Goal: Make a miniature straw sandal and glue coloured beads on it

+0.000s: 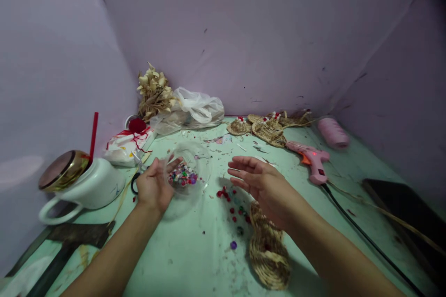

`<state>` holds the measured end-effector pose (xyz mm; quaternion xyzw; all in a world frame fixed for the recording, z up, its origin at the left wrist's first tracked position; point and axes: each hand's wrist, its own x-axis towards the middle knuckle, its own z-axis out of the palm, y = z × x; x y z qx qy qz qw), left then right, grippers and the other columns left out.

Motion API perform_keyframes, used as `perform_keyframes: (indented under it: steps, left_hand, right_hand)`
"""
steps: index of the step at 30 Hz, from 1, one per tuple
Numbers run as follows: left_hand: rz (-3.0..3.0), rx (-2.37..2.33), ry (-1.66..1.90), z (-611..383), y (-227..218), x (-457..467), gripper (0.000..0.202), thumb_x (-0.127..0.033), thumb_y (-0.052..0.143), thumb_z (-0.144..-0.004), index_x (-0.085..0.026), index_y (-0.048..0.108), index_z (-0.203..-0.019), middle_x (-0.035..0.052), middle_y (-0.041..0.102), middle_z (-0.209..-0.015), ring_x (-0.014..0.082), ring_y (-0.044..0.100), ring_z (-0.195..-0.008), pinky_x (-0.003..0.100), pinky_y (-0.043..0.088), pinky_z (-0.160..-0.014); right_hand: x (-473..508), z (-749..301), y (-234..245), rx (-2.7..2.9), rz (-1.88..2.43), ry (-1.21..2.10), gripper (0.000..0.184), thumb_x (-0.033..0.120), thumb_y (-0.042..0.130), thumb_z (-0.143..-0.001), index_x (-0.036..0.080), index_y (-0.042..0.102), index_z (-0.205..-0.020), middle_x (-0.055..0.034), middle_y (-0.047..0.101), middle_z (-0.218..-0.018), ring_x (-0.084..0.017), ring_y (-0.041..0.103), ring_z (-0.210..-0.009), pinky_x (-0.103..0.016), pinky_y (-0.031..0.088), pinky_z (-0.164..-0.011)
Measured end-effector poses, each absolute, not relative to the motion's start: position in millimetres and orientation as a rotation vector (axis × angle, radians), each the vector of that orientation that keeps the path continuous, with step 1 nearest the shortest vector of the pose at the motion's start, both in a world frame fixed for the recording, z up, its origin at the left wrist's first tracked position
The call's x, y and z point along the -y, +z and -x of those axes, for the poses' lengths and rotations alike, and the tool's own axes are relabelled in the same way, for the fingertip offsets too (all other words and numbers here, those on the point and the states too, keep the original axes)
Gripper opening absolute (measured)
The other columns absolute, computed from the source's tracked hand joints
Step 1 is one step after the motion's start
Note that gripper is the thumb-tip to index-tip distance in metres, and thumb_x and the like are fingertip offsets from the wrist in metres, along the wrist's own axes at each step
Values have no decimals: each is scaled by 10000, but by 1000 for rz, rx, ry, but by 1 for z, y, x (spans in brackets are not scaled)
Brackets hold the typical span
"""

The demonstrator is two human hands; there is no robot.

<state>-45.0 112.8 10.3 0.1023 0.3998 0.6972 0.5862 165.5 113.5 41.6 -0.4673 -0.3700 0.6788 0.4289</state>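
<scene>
My left hand [153, 185] grips a clear plastic bowl [198, 158] from its left side; coloured beads [182, 177] lie in the bottom of it. My right hand [259, 181] hovers open to the right of the bowl, fingers stretched towards it, holding nothing. Loose red and purple beads [232, 204] are scattered on the green table [195, 250] below that hand. A woven straw piece [268, 248] lies under my right forearm.
A white mug with a gold lid and red straw [75, 181] stands at left. Pink glue gun [313, 160] with black cord, pink thread spool [333, 132], woven straw pieces [270, 129], plastic bags [195, 109], dried leaves [153, 93] and scissors [136, 178] lie behind. Purple walls enclose the table.
</scene>
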Motion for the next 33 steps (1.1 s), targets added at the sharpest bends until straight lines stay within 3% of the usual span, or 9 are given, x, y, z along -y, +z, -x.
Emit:
perform_keyframes:
  steps: [3, 7, 10, 13, 17, 22, 29, 33]
  left_hand:
    - [-198, -989, 1628, 42, 9, -114, 309, -300, 365, -857, -119, 615, -848, 134, 668, -800, 279, 647, -762, 406, 539, -550]
    - [-154, -907, 1566, 25, 11, -110, 329, -299, 337, -886, -116, 565, -1037, 127, 670, -840, 290, 641, -828, 493, 523, -697]
    - [-153, -794, 1453, 9, 14, -104, 364, -285, 305, -901, -88, 546, -1089, 135, 676, -872, 264, 639, -839, 449, 516, -751]
    - [-255, -720, 1369, -1, 12, -100, 333, -267, 324, -900, -94, 589, -1007, 125, 677, -894, 221, 639, -801, 362, 520, -733]
    - [-484, -863, 1452, 5, 3, -102, 243, -268, 413, -868, -127, 591, -953, 99, 654, -881, 192, 621, -754, 331, 510, -693]
    - [-795, -1318, 1828, 29, -9, -109, 145, -232, 536, -757, -162, 580, -876, 23, 606, -786, 117, 573, -626, 221, 461, -565]
    - [-771, -1401, 1765, 39, -23, -118, 177, -251, 542, -672, -127, 566, -796, 14, 582, -696, 101, 526, -496, 212, 412, -430]
    - [-840, -1442, 1772, 37, -20, -116, 176, -231, 556, -659, -141, 564, -809, 1, 584, -702, 83, 484, -483, 186, 359, -396]
  right_hand:
    - [-110, -166, 42, 1239, 1133, 1615, 365, 142, 602, -659, 210, 538, -1012, -91, 530, -1200, -227, 527, -1090, -394, 433, -905]
    - [-109, -156, 42, 1635, 1084, 1385, 714, 233, 725, -606, 242, 413, -1248, -89, 413, -1360, -247, 378, -1240, -426, 347, -986]
    - [-117, -141, 41, 1719, 1050, 1279, 904, 271, 777, -540, 206, 320, -1317, -121, 348, -1405, -259, 312, -1285, -431, 277, -1032]
    - [-131, -125, 41, 1640, 958, 1274, 856, 243, 766, -546, 175, 326, -1277, -144, 393, -1358, -237, 382, -1239, -389, 342, -993]
    - [-152, -111, 43, 1505, 936, 1264, 705, 258, 743, -567, 174, 389, -1171, -127, 510, -1210, -223, 500, -1111, -347, 437, -880]
    - [-181, -106, 29, 1584, 1020, 1114, 765, 267, 744, -549, 176, 351, -1199, -125, 480, -1258, -203, 461, -1154, -320, 400, -926]
    - [-200, -109, 11, 1684, 1197, 1110, 857, 285, 766, -504, 147, 355, -1243, -160, 499, -1257, -249, 526, -1077, -359, 446, -871]
    - [-174, -144, 38, 1726, 1372, 1038, 679, 279, 729, -558, 135, 470, -1169, -177, 575, -1147, -302, 555, -1013, -426, 455, -812]
